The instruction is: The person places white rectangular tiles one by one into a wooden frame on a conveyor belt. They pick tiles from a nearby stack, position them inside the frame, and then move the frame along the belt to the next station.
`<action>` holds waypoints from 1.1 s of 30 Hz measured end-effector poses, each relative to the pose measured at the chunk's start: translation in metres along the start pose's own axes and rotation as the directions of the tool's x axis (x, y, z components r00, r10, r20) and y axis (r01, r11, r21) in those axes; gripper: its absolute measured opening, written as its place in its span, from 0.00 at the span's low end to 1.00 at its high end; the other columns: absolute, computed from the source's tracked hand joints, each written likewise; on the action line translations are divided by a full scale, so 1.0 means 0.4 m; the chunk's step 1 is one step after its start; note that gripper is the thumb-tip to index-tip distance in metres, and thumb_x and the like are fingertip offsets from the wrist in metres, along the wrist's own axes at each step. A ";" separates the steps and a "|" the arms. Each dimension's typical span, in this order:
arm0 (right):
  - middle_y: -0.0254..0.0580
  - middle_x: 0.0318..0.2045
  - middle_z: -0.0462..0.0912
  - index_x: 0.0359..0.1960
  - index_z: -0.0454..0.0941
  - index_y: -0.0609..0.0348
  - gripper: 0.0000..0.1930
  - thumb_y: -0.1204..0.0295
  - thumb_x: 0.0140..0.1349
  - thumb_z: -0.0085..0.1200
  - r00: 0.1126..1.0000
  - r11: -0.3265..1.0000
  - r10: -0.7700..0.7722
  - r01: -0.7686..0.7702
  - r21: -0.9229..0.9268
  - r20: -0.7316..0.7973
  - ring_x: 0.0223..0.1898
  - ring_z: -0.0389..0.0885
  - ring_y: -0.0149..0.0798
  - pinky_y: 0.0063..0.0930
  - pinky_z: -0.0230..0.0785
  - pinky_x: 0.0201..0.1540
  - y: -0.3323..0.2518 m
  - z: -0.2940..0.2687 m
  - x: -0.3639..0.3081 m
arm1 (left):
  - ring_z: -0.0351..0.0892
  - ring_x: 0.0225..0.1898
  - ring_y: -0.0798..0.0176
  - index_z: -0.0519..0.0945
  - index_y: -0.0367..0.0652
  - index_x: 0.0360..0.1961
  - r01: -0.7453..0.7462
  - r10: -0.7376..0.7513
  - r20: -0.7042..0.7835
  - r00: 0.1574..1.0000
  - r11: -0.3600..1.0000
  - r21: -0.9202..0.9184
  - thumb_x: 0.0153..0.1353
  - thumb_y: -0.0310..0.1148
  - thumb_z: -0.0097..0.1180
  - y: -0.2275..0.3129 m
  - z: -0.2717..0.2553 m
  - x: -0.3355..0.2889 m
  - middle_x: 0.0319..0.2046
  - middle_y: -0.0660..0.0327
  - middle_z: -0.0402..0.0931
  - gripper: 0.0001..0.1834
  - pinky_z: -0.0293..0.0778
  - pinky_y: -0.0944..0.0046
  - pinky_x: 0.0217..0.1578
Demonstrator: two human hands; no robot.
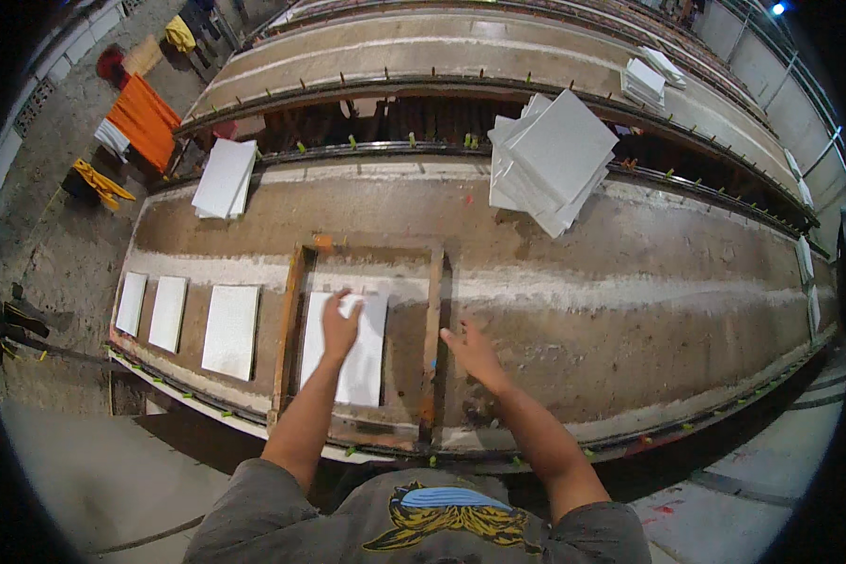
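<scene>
A wooden rectangular frame (290, 324) lies on the long brown table, around a white rectangular sheet or panel (370, 352). I cannot tell whether a mesh spans it. My left hand (339, 327) is over the upper part of this white piece, fingers curved and apart, with nothing visible in them. Just outside the frame's right bar is my right hand (474, 350). Its thumb and fingers are spread and it holds nothing; whether the thumb touches the bar is unclear.
Three white pieces (230, 331) lie in a row left of the frame. A large white stack (555, 160) stands at the far edge, a smaller stack (224, 179) at far left. Small pegs line the table rails (352, 143). Orange cloth (146, 122) hangs beyond the left end.
</scene>
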State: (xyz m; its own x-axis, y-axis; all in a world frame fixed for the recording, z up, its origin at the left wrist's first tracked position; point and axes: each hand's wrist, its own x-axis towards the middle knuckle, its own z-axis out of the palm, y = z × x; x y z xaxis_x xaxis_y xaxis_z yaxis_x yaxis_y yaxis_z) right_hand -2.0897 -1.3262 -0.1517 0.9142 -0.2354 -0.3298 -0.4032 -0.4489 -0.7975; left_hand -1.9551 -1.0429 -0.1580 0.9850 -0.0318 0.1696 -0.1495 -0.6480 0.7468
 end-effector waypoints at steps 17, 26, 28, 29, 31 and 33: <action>0.69 0.36 0.83 0.71 0.49 0.68 0.43 0.63 0.58 0.57 0.995 0.916 -0.008 -0.033 -0.401 -0.099 0.39 0.84 0.67 0.56 0.77 0.43 -0.071 0.192 -0.057 | 0.81 0.44 0.38 0.78 0.38 0.51 0.207 -0.263 0.022 0.965 0.808 0.552 0.68 0.48 0.54 -0.302 -0.354 -0.136 0.42 0.44 0.82 0.23 0.75 0.41 0.45; 0.67 0.41 0.84 0.71 0.55 0.61 0.41 0.62 0.58 0.59 0.963 0.907 -0.144 0.035 -0.420 -0.230 0.43 0.83 0.67 0.56 0.75 0.48 -0.086 0.004 -0.096 | 0.80 0.43 0.38 0.79 0.38 0.45 0.077 -0.069 -0.036 0.997 0.899 0.430 0.66 0.46 0.58 -0.042 -0.419 -0.116 0.41 0.45 0.80 0.19 0.75 0.43 0.42; 0.67 0.42 0.83 0.72 0.55 0.58 0.41 0.61 0.58 0.59 0.950 0.918 -0.178 0.066 -0.392 -0.258 0.44 0.82 0.68 0.57 0.74 0.48 -0.047 -0.074 -0.091 | 0.80 0.42 0.39 0.79 0.38 0.44 0.030 -0.030 -0.005 1.000 0.943 0.332 0.65 0.45 0.59 0.016 -0.391 -0.127 0.40 0.45 0.80 0.19 0.74 0.43 0.41; 0.67 0.43 0.83 0.72 0.55 0.57 0.41 0.61 0.59 0.59 0.958 0.935 -0.151 0.058 -0.349 -0.243 0.45 0.82 0.68 0.57 0.74 0.48 -0.043 -0.122 -0.103 | 0.81 0.41 0.39 0.79 0.39 0.44 0.011 -0.014 0.010 1.000 0.959 0.284 0.65 0.44 0.60 0.040 -0.370 -0.139 0.39 0.45 0.80 0.19 0.74 0.43 0.41; 0.67 0.44 0.83 0.72 0.56 0.54 0.41 0.60 0.59 0.59 0.974 0.939 -0.073 -0.005 -0.343 -0.217 0.45 0.82 0.69 0.58 0.73 0.48 -0.013 -0.203 -0.135 | 0.81 0.40 0.39 0.78 0.38 0.44 0.051 -0.073 0.081 0.994 0.968 0.244 0.64 0.45 0.61 0.072 -0.306 -0.170 0.39 0.46 0.80 0.19 0.75 0.44 0.40; 0.67 0.44 0.83 0.72 0.56 0.53 0.40 0.59 0.59 0.59 0.976 0.904 0.019 -0.109 -0.413 -0.217 0.46 0.81 0.69 0.58 0.72 0.48 0.039 -0.282 -0.157 | 0.82 0.38 0.40 0.78 0.38 0.44 -0.010 -0.013 0.101 0.995 0.975 0.224 0.64 0.46 0.61 0.106 -0.221 -0.194 0.38 0.47 0.81 0.21 0.75 0.45 0.39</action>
State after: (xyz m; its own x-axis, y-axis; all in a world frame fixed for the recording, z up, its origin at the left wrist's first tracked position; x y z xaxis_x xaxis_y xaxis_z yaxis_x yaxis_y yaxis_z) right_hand -2.1581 -1.4156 -0.0865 0.8761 -0.4251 -0.2275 -0.4809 -0.7360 -0.4765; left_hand -2.0455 -1.0007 -0.0828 0.9905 -0.1006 0.0940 -0.1366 -0.8015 0.5821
